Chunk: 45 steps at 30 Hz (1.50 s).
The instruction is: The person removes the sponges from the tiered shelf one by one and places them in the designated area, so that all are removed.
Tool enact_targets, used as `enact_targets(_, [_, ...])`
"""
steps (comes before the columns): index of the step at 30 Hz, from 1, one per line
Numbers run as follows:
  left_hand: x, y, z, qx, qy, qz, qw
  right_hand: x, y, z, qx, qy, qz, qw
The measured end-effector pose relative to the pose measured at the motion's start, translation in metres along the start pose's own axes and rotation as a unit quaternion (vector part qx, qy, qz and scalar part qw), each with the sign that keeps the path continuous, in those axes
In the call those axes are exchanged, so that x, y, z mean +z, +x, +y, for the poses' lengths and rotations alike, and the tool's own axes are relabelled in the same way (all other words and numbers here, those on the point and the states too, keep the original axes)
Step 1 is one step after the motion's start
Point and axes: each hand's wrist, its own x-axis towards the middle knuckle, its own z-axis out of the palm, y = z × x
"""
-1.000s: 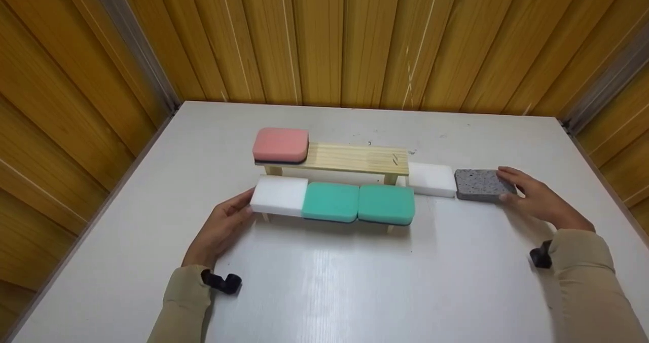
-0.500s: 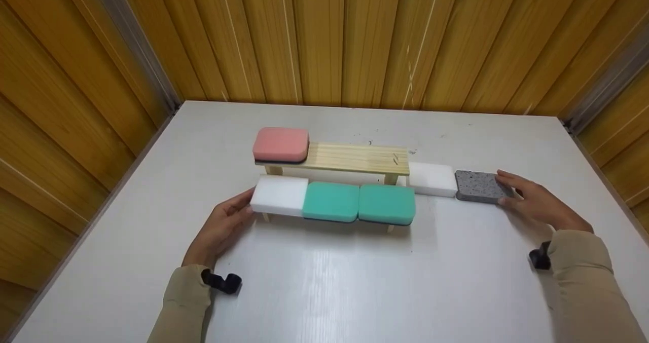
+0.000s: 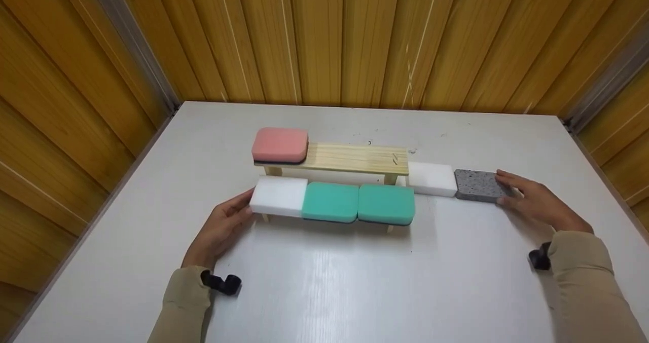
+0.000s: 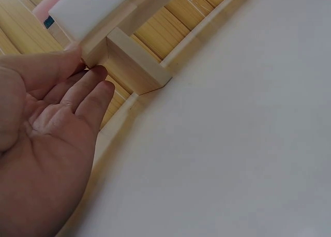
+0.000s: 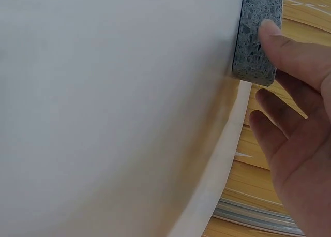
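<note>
A two-tier wooden stand (image 3: pixel 357 158) bears a pink sponge (image 3: pixel 280 144) on the upper step's left end. Its lower step carries a white sponge (image 3: pixel 279 196), then two green sponges, the left one (image 3: pixel 330 201) and the right one (image 3: pixel 386 203). My left hand (image 3: pixel 220 226) touches the lower step's left end beside the white sponge, fingers fairly straight in the left wrist view. On the table, my right hand (image 3: pixel 540 203) pinches the right end of a grey speckled pumice stone (image 5: pixel 256 38), thumb in front. The stone's left end meets another white sponge (image 3: pixel 432 179).
A white table (image 3: pixel 324 287) lies under everything, with wood-patterned panels (image 3: pixel 319 39) rising behind and at both sides. The second white sponge lies at the stand's right end. Black wrist mounts (image 3: pixel 223 282) show at both sleeves.
My right hand has shifted very slightly with the pumice stone, whose near right corner has come forward a little. My left hand and the sponges on the stand stay where they were.
</note>
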Motion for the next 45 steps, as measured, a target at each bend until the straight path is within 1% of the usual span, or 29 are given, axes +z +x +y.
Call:
enact_targets(5, [0.001,0.000,0.000,0.004,0.012,0.001,0.9999,0.000,0.000,-0.002,0.011,0.002,0.004,0.9999])
enact_targets(8, [0.001,0.000,0.000,0.002,0.002,0.003,1.0000,-0.001,-0.001,-0.003,0.019,0.006,0.011,0.9997])
enact_targets(12, [0.002,0.000,0.001,-0.001,-0.012,0.004,0.9999,-0.003,-0.003,-0.004,0.022,-0.001,0.020,0.9995])
enact_targets(14, [0.002,0.000,0.001,0.001,-0.009,0.002,1.0000,-0.005,-0.004,-0.004,0.022,-0.009,0.021,0.9995])
enact_targets(17, [0.002,0.000,0.001,0.003,-0.002,0.002,1.0000,-0.007,-0.004,-0.005,0.015,-0.016,0.027,0.9994])
enact_targets(25, [0.001,0.000,0.000,0.005,-0.008,-0.001,1.0000,-0.009,-0.005,-0.017,-0.015,-0.025,0.058,0.9979])
enact_targets(29, [0.001,0.001,-0.001,0.004,-0.009,0.003,0.9999,-0.011,-0.006,-0.024,-0.018,-0.025,0.065,0.9975])
enact_targets(35, [0.001,0.001,-0.001,0.005,0.000,0.005,1.0000,-0.013,-0.007,-0.034,-0.015,-0.009,0.072,0.9973])
enact_targets(38, [0.000,0.001,-0.001,0.010,-0.017,0.001,0.9998,-0.012,-0.007,-0.040,-0.030,-0.007,0.087,0.9957])
enact_targets(42, [0.000,0.000,-0.002,0.013,-0.034,-0.004,0.9993,-0.011,-0.006,-0.048,-0.064,-0.008,0.109,0.9919])
enact_targets(45, [0.000,0.000,-0.002,0.012,-0.028,-0.005,0.9995,-0.010,-0.005,-0.054,-0.075,-0.008,0.110,0.9911])
